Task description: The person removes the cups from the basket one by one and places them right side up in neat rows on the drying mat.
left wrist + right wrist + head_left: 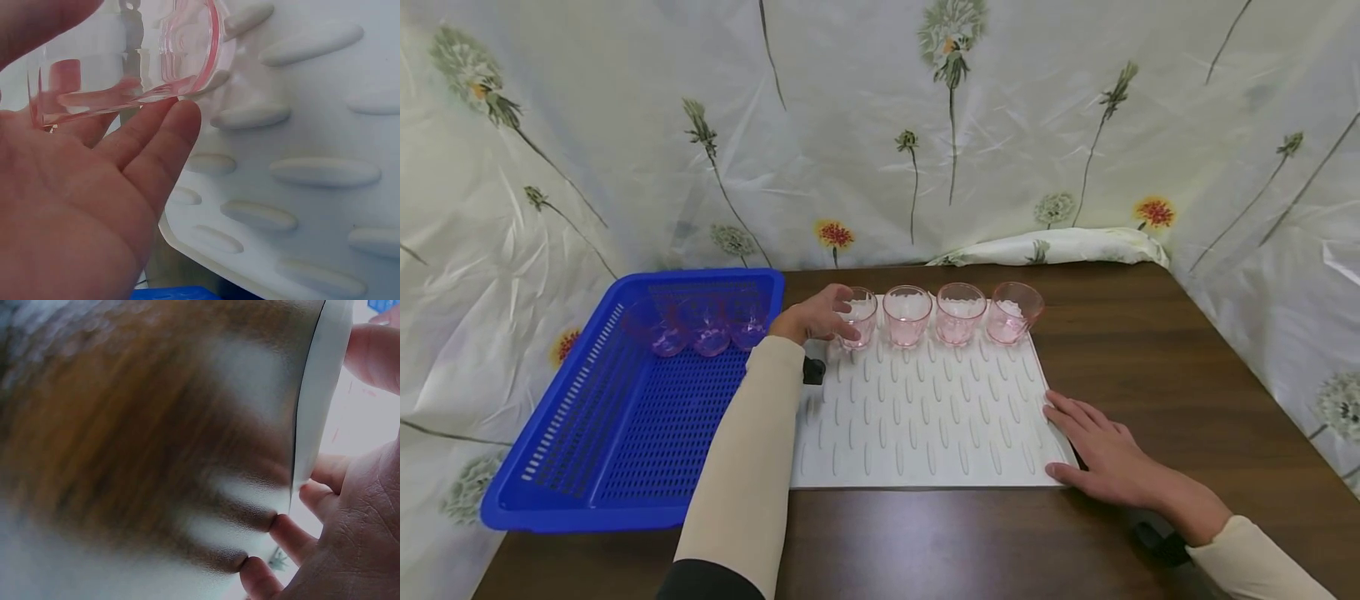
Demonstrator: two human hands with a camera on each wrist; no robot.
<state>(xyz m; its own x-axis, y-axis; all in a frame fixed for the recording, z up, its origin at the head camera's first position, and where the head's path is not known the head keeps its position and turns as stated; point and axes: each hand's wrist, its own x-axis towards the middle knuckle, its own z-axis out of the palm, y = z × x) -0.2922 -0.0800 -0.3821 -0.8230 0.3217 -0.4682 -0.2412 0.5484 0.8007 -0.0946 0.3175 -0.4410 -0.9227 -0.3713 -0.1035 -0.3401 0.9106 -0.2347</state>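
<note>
My left hand (820,317) is around the leftmost pink-tinted glass (863,319), thumb on one side and fingers on the other. In the left wrist view, that glass (94,94) lies between the thumb and the fingers (181,122). Beside it, three more pink glasses, one of them the middle glass (907,317), line up along the back of a white ridged drying mat (917,417). With fingers spread, my right hand (1108,458) rests at the mat's right edge. In the right wrist view its fingertips (290,534) touch down beside the mat's pale edge (319,394).
A blue perforated plastic basket (647,450) stands on the left of the dark wooden table (1142,350), with three glasses in its far end, one being a clear glass (707,333). Flower-printed sheeting (865,125) hangs behind and at both sides.
</note>
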